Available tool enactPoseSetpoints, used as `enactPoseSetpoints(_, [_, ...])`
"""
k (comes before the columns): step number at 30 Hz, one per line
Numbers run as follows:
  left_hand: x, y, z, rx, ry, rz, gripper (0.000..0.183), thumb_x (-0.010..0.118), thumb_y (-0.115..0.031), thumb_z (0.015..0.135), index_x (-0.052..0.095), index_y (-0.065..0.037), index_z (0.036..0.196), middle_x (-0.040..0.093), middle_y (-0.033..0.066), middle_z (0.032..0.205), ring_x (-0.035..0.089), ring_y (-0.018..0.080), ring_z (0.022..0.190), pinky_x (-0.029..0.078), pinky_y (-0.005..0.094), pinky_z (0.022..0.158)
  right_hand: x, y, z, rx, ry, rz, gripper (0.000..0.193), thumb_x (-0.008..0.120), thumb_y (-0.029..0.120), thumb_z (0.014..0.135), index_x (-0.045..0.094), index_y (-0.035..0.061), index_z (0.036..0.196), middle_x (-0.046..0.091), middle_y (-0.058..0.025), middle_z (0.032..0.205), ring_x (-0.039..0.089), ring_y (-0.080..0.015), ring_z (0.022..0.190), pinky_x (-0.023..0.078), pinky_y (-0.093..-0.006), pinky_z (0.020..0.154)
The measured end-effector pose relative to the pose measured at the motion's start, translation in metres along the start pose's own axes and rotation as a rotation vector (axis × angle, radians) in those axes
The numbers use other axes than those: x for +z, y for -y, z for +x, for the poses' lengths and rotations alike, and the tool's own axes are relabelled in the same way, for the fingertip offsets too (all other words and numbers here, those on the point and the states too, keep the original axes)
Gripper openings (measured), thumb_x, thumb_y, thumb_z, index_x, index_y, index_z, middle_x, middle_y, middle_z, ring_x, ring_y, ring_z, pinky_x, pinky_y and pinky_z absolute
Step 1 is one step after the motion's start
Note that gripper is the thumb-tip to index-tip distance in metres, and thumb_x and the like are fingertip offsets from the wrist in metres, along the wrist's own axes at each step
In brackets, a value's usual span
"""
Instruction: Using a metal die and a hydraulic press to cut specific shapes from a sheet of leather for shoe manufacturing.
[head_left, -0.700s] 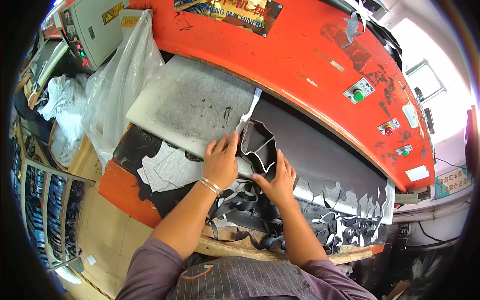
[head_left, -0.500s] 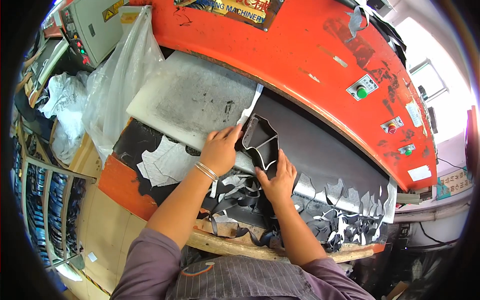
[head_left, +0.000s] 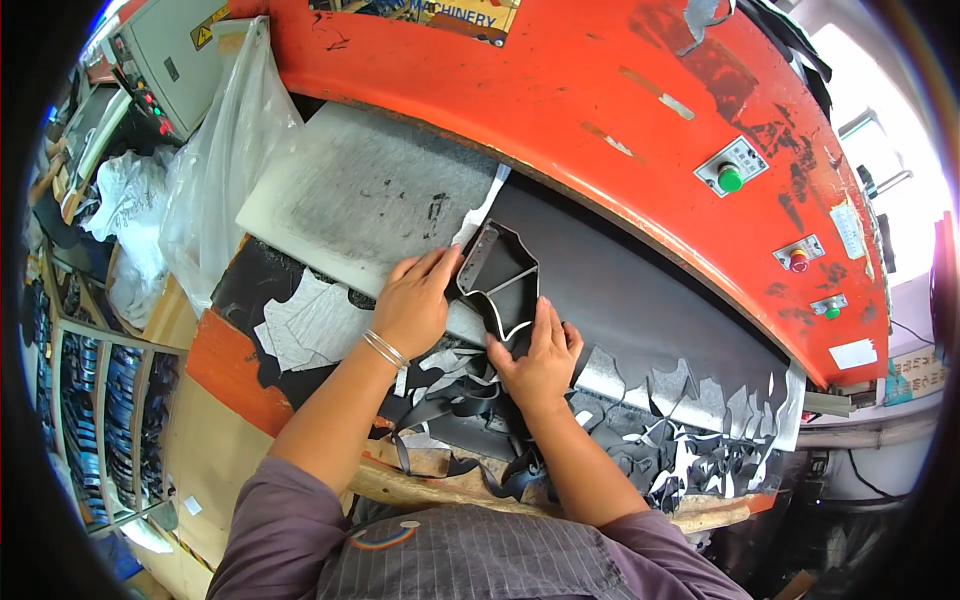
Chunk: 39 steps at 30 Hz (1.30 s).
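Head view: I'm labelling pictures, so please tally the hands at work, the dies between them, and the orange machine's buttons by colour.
Hands: 2
Die: 1
Green buttons: 2
Red button: 1
Total: 6

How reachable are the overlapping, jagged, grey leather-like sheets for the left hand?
Probably yes: the sheets lie uncovered left of the left hand, though it's at the dark hollow metal frame.

A pale board [head_left: 350,185] is being carried by the bench [head_left: 235,375] and partly covered by a dark sheet [head_left: 630,290], on whose left edge a metal die [head_left: 511,282] is being supported; grey pieces [head_left: 312,328] and tangled scraps [head_left: 690,458] are being borne along the front.
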<state>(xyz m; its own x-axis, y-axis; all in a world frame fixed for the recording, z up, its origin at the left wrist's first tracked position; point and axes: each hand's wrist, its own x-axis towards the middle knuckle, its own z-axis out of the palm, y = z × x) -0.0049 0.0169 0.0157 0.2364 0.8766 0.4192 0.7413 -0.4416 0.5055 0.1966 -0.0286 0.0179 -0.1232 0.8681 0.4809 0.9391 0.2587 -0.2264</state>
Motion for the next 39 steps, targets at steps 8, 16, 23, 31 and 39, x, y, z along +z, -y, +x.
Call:
enactPoseSetpoints(8, [-0.002, -0.009, 0.004, -0.008, -0.011, 0.008, 0.056, 0.05, 0.0, 0.081, 0.042, -0.002, 0.136, 0.054, 0.0167, 0.129, 0.05, 0.0282, 0.121, 0.035, 0.0402, 0.103, -0.017, -0.009, -0.001, -0.045, 0.036, 0.033, 0.089, 0.074, 0.048, 0.071, 0.042, -0.0083, 0.132, 0.055, -0.0217, 0.127, 0.049, -0.03, 0.122, 0.033, -0.0478, 0.102])
enactPoseSetpoints(16, [0.005, -0.125, 0.004, -0.231, -0.078, -0.645, 0.023, 0.058, -0.014, 0.09, 0.061, -0.003, 0.11, 0.068, 0.0153, 0.102, 0.067, 0.0276, 0.094, 0.052, 0.0383, 0.081, -0.13, -0.19, -0.067, 0.244, -0.468, 0.343, 0.071, 0.067, 0.021, 0.082, 0.035, 0.0018, 0.143, 0.032, -0.0197, 0.149, 0.026, -0.0333, 0.141, 0.016, -0.0439, 0.116])
enactPoseSetpoints(23, [-0.018, -0.304, 0.067, 0.346, 0.147, -0.56, 0.032, 0.059, -0.033, 0.088, 0.066, -0.005, 0.074, 0.064, 0.0159, 0.068, 0.065, 0.0321, 0.065, 0.05, 0.0426, 0.059, -0.332, -0.375, -0.016, 0.454, -1.293, -0.101, 0.062, 0.041, 0.039, 0.1, 0.033, -0.0063, 0.141, 0.034, -0.0285, 0.145, 0.033, -0.0384, 0.135, 0.025, -0.0454, 0.112])
enactPoseSetpoints(31, [-0.019, -0.288, -0.016, 0.296, 0.078, -0.29, 0.035, 0.049, -0.034, 0.094, 0.061, -0.006, 0.075, 0.062, 0.018, 0.07, 0.061, 0.0408, 0.071, 0.05, 0.0504, 0.066, -0.312, -0.305, -0.097, 0.412, -0.9, 0.453, 0.065, 0.046, 0.036, 0.099, 0.026, -0.0046, 0.145, 0.026, -0.0202, 0.152, 0.026, -0.0299, 0.14, 0.018, -0.0424, 0.114])
enactPoseSetpoints(39, [-0.016, -0.201, -0.216, 0.065, 0.154, -0.017, 0.024, 0.056, -0.03, 0.088, 0.067, -0.011, 0.077, 0.063, 0.0069, 0.082, 0.06, 0.0277, 0.085, 0.048, 0.0405, 0.076, -0.179, -0.025, -0.228, -0.307, 0.368, 0.205, 0.06, 0.082, 0.031, 0.062, 0.062, 0.0058, 0.112, 0.062, -0.0129, 0.093, 0.06, -0.0314, 0.086, 0.049, -0.0398, 0.078])
